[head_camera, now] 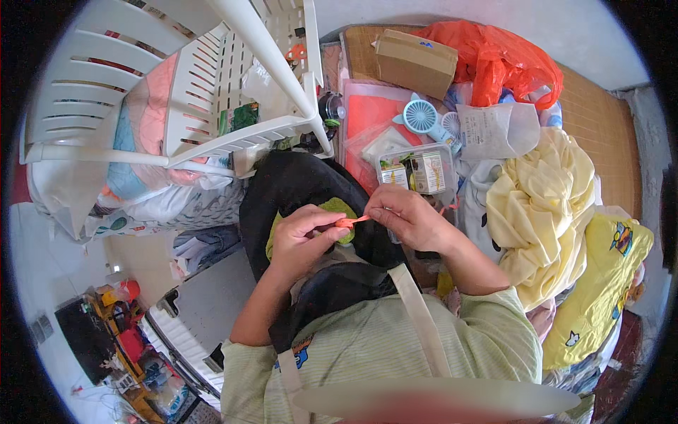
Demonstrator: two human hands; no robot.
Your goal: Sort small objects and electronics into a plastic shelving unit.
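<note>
My left hand (309, 234) pinches a small orange bundle (345, 223), which looks like a wound strip of ribbon or yarn. From it a short orange end runs to the fingertips of my right hand (405, 220), which grip it. Both hands are above my lap, over black cloth (296, 177). Partly hidden behind my left hand lies a fuzzy green piece (335, 205). Just beyond my right hand, a clear plastic box (447, 159) contains small printed cartons (428, 172); orange strands lie on one of them.
White plastic shelving (280, 127) rises at the left front. A light blue handheld fan (420, 116), a cardboard box (416, 62) and a red plastic bag (492, 58) lie ahead. Crumpled yellow cloth (540, 212) is at right. A grey-topped case (212, 297) stands to the left.
</note>
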